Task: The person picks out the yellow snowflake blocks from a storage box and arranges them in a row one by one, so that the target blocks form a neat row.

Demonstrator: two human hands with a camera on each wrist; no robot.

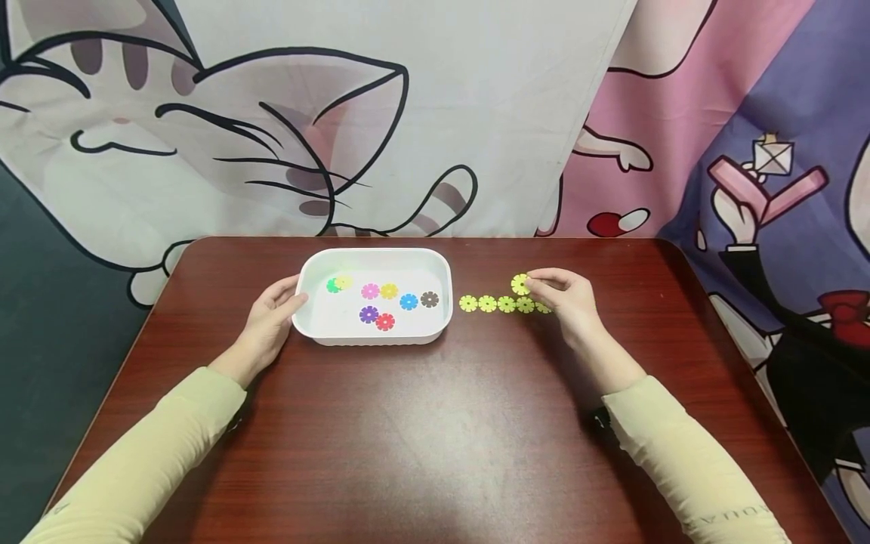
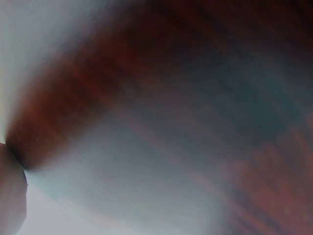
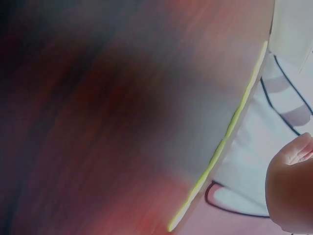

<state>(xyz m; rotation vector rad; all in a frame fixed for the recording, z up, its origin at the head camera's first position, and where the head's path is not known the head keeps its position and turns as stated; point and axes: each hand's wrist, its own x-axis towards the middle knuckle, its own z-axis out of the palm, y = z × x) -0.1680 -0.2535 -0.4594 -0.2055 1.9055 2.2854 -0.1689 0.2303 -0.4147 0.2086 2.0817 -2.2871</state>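
Observation:
In the head view a white plastic tray [image 1: 372,338] stands on the table with flower-shaped discs lying in it. My left hand [image 1: 263,325] grips the tray's left end, the thumb at its rim. Between the thumb and fingers of my right hand [image 1: 569,302] is a yellow-green flower-shaped disc [image 1: 519,284]. Just below it, a straight row of matching yellow-green discs [image 1: 506,304] runs rightward from the tray, its right end partly covered by that hand. The right wrist view shows the row edge-on as a thin yellow line [image 3: 220,147]. The left wrist view is mostly blurred.
Inside the tray are a pink disc [image 1: 370,291], a blue disc [image 1: 408,301], a purple disc [image 1: 368,314], a red disc [image 1: 385,322] and several others. The brown wooden table [image 1: 421,438] ends at the back against a printed cloth [image 1: 503,113].

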